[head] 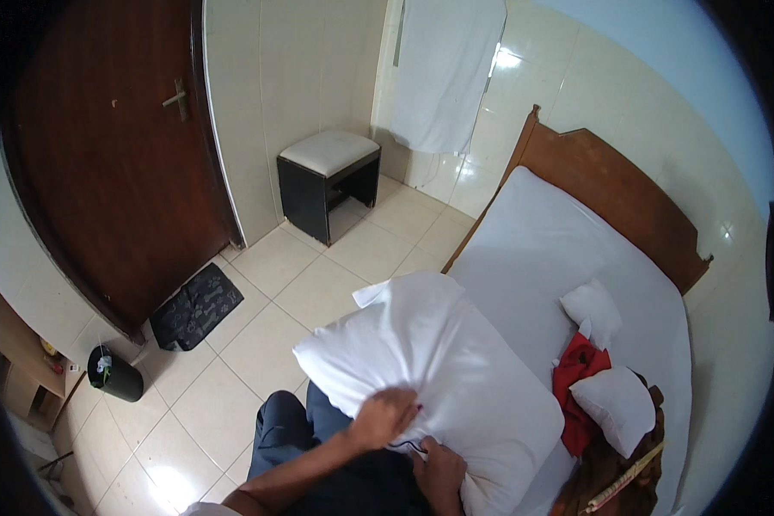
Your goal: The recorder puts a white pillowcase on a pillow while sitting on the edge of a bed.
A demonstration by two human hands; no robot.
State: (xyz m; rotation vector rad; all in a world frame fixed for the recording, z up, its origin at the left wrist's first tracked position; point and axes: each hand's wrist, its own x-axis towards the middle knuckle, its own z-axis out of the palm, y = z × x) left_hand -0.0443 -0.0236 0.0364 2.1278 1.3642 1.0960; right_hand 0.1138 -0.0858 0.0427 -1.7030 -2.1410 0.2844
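Note:
A large white pillow (451, 348) lies across my lap and over the near edge of the bed. My left hand (387, 416) is closed at its near side, where the cloth gathers into folds running away from the fingers. A small dark pink spot shows at those fingertips; what it is I cannot tell. Just below, my right hand (440, 471) pinches the pillow's near edge. A thin dark cord or edging (407, 445) runs between the two hands, partly hidden by the fingers.
On the bed's white sheet (522, 238) lie two small white cushions (592, 313) (619, 406), a red cloth (577, 387), a brown cloth (593, 480) and a bundle of thin sticks (625, 477). A padded stool (329, 155), doormat (197, 308) and black bin (116, 377) stand near the door (116, 142).

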